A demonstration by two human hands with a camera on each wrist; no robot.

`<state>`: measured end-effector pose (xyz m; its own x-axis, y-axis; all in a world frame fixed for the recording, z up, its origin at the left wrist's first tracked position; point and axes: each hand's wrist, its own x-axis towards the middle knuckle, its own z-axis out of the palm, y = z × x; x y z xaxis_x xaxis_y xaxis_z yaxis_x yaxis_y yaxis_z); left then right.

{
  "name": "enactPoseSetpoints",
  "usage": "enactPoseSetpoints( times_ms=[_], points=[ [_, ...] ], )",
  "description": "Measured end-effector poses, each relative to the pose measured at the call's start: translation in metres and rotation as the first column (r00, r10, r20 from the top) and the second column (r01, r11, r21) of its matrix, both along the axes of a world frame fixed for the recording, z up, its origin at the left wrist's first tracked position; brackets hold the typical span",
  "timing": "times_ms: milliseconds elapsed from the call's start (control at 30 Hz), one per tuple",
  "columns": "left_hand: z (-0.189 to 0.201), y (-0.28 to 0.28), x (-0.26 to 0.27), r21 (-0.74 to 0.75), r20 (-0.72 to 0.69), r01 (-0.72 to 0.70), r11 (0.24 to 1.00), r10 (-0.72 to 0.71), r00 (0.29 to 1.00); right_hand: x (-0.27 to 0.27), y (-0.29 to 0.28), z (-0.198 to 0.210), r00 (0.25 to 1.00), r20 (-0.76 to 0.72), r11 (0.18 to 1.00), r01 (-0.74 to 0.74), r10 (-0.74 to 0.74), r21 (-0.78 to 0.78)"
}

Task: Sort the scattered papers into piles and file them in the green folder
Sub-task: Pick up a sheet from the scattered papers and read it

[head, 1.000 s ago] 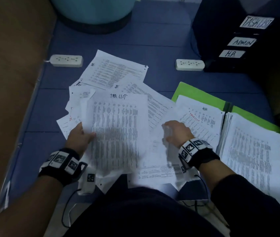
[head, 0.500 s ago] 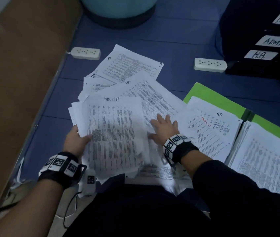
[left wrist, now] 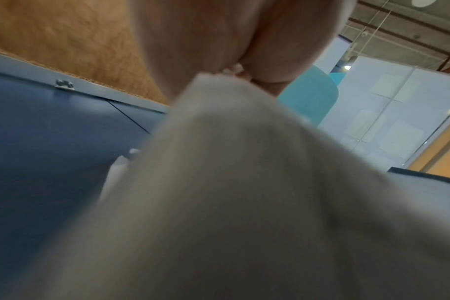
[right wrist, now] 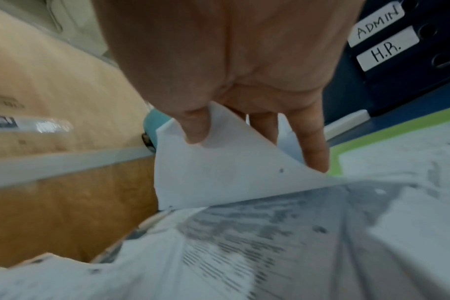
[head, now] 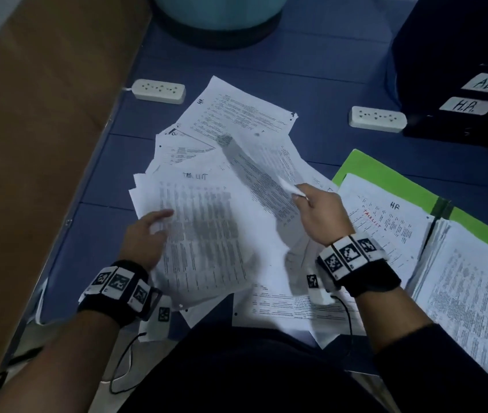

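Observation:
Printed papers [head: 236, 114] lie scattered on the blue floor. My left hand [head: 159, 225] holds the left edge of a stack headed "task list" [head: 204, 234], thumb on top. In the left wrist view this stack [left wrist: 231, 192] is a blur under the palm. My right hand [head: 302, 198] pinches the corner of one printed sheet [head: 266, 174] and lifts it off the pile. The right wrist view shows my right hand [right wrist: 231, 138] holding that corner [right wrist: 219, 168] between thumb and fingers. The green folder [head: 386, 174] lies open on the right, with an "HR" page [head: 386, 225] on top.
Two white power strips [head: 159, 90] [head: 377, 118] lie beyond the papers. Dark binders labelled ADMIN and H.R. [head: 469, 105] stand at the far right. A teal round container [head: 219, 13] is at the back. A brown board [head: 43, 114] runs along the left.
My right hand went from lying flat on the papers to pinching a sheet's corner and raising it. My left thumb has stretched out over the stack.

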<state>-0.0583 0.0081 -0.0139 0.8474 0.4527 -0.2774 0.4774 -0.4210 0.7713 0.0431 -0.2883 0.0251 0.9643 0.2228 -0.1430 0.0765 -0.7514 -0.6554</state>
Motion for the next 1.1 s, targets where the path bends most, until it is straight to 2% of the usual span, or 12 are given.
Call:
enactPoseSetpoints(
  times_ms=[100, 267, 333, 400, 500, 567, 600, 667, 733, 800, 933, 1100],
  points=[
    [0.002, -0.009, 0.011, -0.113, -0.012, 0.02, 0.993, -0.022, 1.0, -0.026, 0.03, 0.013, 0.987, -0.029, 0.988, -0.155, 0.155, 0.027],
    [0.007, -0.024, 0.026, -0.377, -0.071, -0.068, 0.924, 0.044, 0.997, -0.054, 0.081, -0.003, 0.892, -0.253, 0.892, -0.421, 0.374, -0.164],
    [0.008, -0.025, 0.031, -0.338, -0.09, -0.056, 0.94, 0.027, 0.996, -0.064, 0.09, -0.008, 0.84, -0.3, 0.847, -0.51, 0.452, -0.152],
    [0.009, -0.025, 0.033, -0.189, -0.09, 0.014, 0.982, -0.031, 0.995, -0.071, 0.09, -0.012, 0.791, -0.309, 0.818, -0.571, 0.529, -0.062],
    [0.017, -0.022, 0.031, 0.0, 0.006, 0.089, 0.996, -0.089, 0.996, -0.063, 0.077, -0.005, 0.795, -0.415, 0.896, -0.413, 0.443, 0.164],
    [0.026, -0.019, 0.03, -0.049, 0.103, 0.107, 0.993, -0.102, 0.989, -0.048, 0.066, -0.002, 0.894, -0.363, 0.962, -0.214, 0.262, 0.169],
    [0.032, -0.017, 0.03, -0.096, 0.158, 0.137, 0.986, -0.121, 0.98, -0.04, 0.059, -0.002, 0.942, -0.319, 0.987, -0.058, 0.104, 0.149],
    [0.047, -0.019, 0.029, -0.212, 0.271, 0.239, 0.948, -0.178, 0.946, -0.024, 0.045, -0.001, 0.934, -0.272, 0.948, 0.28, -0.233, 0.15],
    [0.061, -0.024, 0.03, -0.338, 0.344, 0.302, 0.891, -0.182, 0.921, -0.014, 0.032, 0.003, 0.872, -0.329, 0.863, 0.447, -0.363, 0.233],
    [0.068, -0.03, 0.034, -0.385, 0.353, 0.314, 0.868, -0.176, 0.919, -0.01, 0.022, 0.006, 0.862, -0.416, 0.765, 0.469, -0.289, 0.442],
    [0.074, -0.042, 0.042, -0.23, 0.321, 0.273, 0.934, -0.192, 0.927, -0.007, 0.007, 0.006, 0.892, -0.42, 0.617, 0.426, -0.166, 0.662],
    [0.091, -0.058, 0.042, -0.23, 0.392, 0.18, 0.956, -0.079, 0.917, -0.004, -0.007, 0.034, 0.95, -0.198, 0.65, 0.309, -0.24, 0.694]
  ],
)
